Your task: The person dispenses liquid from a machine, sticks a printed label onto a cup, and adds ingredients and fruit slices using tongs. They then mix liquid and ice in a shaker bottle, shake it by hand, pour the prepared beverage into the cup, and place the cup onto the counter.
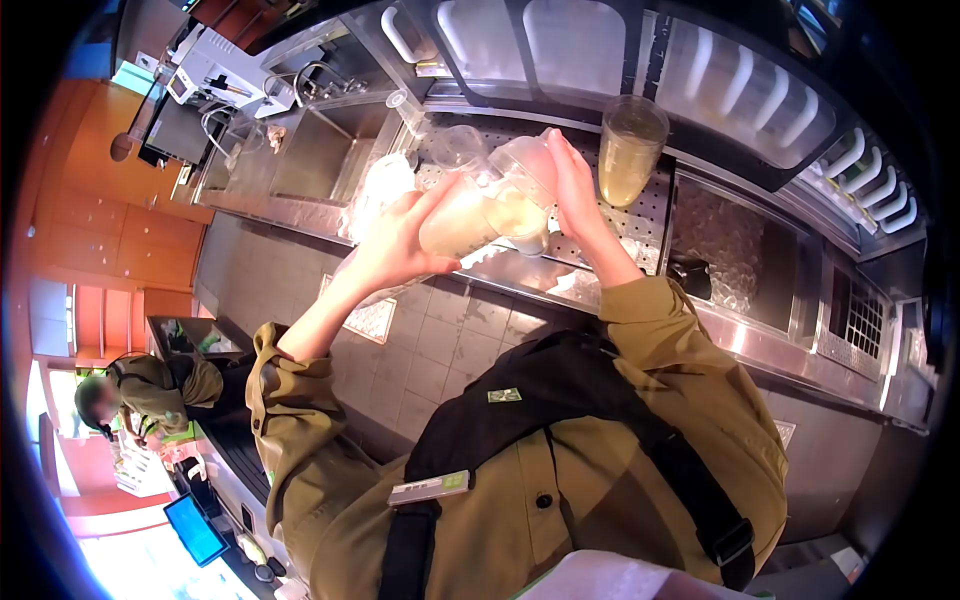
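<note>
My left hand (405, 238) is wrapped round a clear cup of pale liquid (457, 222), tilted over the perforated metal counter. On its right, my right hand (572, 188) holds a clear cup (527, 165) by its side, also tilted. The mouths of the two cups are close together; glare hides whether they touch. Below them a small cup with pale contents (528, 238) is partly hidden. Another clear cup (458, 147) stands behind. A tall glass of yellowish liquid (631, 155) stands to the right of my right hand.
An ice bin (715, 245) is at the right, with a black object (690, 275) at its edge. A sink (325, 150) and white machine (215, 70) lie left. Clear-fronted compartments (745, 90) line the back. Another person (165, 388) stands at the far left.
</note>
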Action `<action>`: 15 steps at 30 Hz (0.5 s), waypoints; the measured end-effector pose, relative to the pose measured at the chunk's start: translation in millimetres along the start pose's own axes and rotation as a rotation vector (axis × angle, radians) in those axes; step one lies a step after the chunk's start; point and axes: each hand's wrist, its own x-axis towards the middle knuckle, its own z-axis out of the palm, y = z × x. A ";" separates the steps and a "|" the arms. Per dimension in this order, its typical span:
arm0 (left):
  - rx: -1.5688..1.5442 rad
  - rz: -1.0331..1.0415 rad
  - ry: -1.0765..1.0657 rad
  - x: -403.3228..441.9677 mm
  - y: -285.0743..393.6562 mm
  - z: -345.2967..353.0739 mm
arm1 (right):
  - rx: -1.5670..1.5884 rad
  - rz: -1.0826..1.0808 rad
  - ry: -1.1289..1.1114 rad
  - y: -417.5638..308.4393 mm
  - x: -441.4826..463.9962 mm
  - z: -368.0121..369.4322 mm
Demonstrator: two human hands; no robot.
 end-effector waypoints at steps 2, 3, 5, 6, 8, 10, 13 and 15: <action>-0.026 0.006 0.028 -1.4 -0.9 1.9 | -0.014 0.013 0.017 -3.5 -1.1 2.0; -0.039 0.008 0.043 -2.5 -1.0 2.6 | -0.022 0.020 0.024 -6.2 -2.4 3.7; -0.014 0.030 0.091 -4.7 -0.1 3.6 | -0.058 0.015 0.045 -14.5 -5.6 9.8; -0.006 0.039 0.112 -6.3 0.1 5.8 | -0.079 0.018 0.058 -16.2 -7.2 10.6; 0.005 0.068 0.164 -10.9 -3.1 11.8 | -0.078 0.029 0.061 -14.8 -6.5 8.4; -0.021 0.116 0.257 -16.1 -11.2 19.1 | -0.080 0.041 0.057 -13.7 -3.7 8.5; -0.138 0.205 0.417 -30.8 -29.1 38.4 | -0.069 0.086 0.012 -22.0 -6.2 12.5; -0.245 0.255 0.478 -38.4 -38.5 53.3 | -0.035 0.138 -0.064 -38.5 -14.6 19.5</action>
